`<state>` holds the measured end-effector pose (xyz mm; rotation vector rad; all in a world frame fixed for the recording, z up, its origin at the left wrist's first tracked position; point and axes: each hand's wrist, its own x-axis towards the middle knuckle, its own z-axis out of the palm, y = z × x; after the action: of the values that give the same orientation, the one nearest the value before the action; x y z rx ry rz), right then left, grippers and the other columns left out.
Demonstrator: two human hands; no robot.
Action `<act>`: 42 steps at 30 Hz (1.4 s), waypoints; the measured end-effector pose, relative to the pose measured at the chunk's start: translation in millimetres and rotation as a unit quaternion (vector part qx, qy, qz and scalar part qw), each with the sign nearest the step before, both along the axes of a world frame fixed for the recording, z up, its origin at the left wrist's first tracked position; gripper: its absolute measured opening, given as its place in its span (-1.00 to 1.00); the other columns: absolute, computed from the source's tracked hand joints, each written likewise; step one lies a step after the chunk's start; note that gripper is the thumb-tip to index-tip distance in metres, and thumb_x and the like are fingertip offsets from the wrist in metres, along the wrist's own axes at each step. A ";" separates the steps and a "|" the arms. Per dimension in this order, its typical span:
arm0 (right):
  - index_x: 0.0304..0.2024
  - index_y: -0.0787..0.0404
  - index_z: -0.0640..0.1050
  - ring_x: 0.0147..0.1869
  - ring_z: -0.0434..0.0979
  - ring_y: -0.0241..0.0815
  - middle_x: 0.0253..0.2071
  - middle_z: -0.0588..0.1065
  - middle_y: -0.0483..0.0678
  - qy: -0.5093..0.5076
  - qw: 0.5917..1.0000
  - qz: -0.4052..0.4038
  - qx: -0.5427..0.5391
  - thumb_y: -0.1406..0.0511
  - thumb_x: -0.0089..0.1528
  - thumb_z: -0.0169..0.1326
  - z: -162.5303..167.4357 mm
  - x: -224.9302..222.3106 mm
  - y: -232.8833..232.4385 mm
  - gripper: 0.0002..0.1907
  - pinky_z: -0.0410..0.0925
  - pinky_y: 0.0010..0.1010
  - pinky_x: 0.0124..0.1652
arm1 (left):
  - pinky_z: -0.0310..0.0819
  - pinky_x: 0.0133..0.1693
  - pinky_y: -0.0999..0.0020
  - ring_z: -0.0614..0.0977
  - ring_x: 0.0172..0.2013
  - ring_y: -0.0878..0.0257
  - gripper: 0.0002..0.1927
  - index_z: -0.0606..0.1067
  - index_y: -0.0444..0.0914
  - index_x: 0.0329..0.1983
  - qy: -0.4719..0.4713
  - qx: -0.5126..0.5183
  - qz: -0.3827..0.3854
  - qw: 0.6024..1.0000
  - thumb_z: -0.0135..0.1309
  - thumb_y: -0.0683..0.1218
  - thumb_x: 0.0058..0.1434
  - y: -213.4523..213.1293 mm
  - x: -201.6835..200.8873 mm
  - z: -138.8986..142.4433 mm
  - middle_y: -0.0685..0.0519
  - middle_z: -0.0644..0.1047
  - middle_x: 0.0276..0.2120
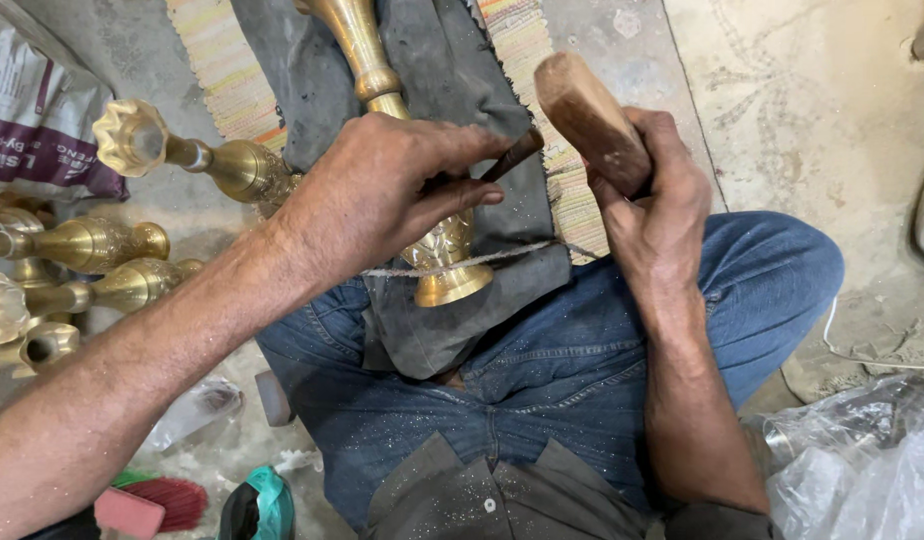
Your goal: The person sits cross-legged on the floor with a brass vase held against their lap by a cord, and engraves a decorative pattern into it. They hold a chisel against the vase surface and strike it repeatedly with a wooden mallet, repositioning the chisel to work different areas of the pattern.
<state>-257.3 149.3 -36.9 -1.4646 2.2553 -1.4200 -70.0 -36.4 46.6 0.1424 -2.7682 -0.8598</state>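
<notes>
Head-camera view looks straight down at a seated person's lap in blue jeans [542, 370], and every place below is told from the brass vase [437, 255] lying there. This brass vase rests on a dark grey cloth [452, 320] spread over the lap, its flared foot pointing toward the person and its long neck running away over a striped woven mat [222, 60]. The left hand [382, 190] lies on top of the vase's carved body, clenched around a thin dark chisel [512, 155] whose upper end pokes out to the right of the fingers; its tip is hidden under the hand. Just right of the vase, the right hand [652, 200] is closed tight on a wooden mallet [587, 115], the rounded head raised just above the chisel's end and not touching it. A pale string [502, 255] crosses the cloth beside the vase's lower body. Left of the vase, more brass vases [102, 250] lie on their sides on the floor, one with a scalloped mouth [132, 135]. To the far right of it, crumpled clear plastic [862, 450] lies on the ground.
</notes>
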 end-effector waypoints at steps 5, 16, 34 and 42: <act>0.01 0.26 0.51 -0.08 0.66 -0.17 -0.15 0.62 -0.01 -0.050 0.997 -0.045 0.045 0.36 0.33 0.38 -6.2 -3.9 2.4 -0.69 0.46 -0.40 -0.13 | 0.64 -0.16 0.18 0.72 -0.19 0.10 -0.61 0.52 -0.27 0.17 0.010 -0.018 -0.014 1.000 0.22 -0.03 0.34 -0.9 -1.3 -1.3 -0.05 0.67 -0.18; -0.05 0.26 0.48 -0.28 0.55 -0.24 -0.32 0.52 -0.01 0.003 0.999 -0.010 0.038 0.46 0.34 0.19 -9.5 -11.2 1.6 -0.82 0.42 -0.40 -0.29 | 0.67 -0.25 0.24 0.74 -0.29 0.20 -0.63 0.55 -0.25 0.14 -0.030 -0.007 -0.003 1.000 0.21 -0.02 0.33 -3.9 -1.8 -6.3 -0.01 0.68 -0.25; 0.09 0.38 0.42 -0.02 0.59 -0.16 -0.07 0.55 0.06 -0.088 0.996 -0.006 -0.031 0.34 0.42 0.28 -17.9 -5.1 -0.1 -0.65 0.48 -0.33 -0.08 | 0.66 -0.23 0.22 0.73 -0.26 0.17 -0.64 0.53 -0.24 0.14 -0.017 -0.001 -0.013 1.000 0.21 0.00 0.37 -10.8 1.8 -5.2 0.00 0.67 -0.25; 0.03 0.40 0.45 -0.07 0.61 -0.13 -0.15 0.56 0.07 0.019 0.998 -0.023 0.050 0.35 0.35 0.29 -6.7 -5.0 1.5 -0.66 0.46 -0.33 -0.14 | 0.67 -0.21 0.25 0.73 -0.26 0.18 -0.62 0.53 -0.24 0.16 -0.014 -0.008 -0.017 1.000 0.20 0.01 0.36 -13.7 3.4 -9.5 -0.01 0.67 -0.23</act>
<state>-262.3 150.8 -43.6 -1.4294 2.3613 -1.2812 -66.7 -50.1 37.1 0.1059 -2.8093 -0.8511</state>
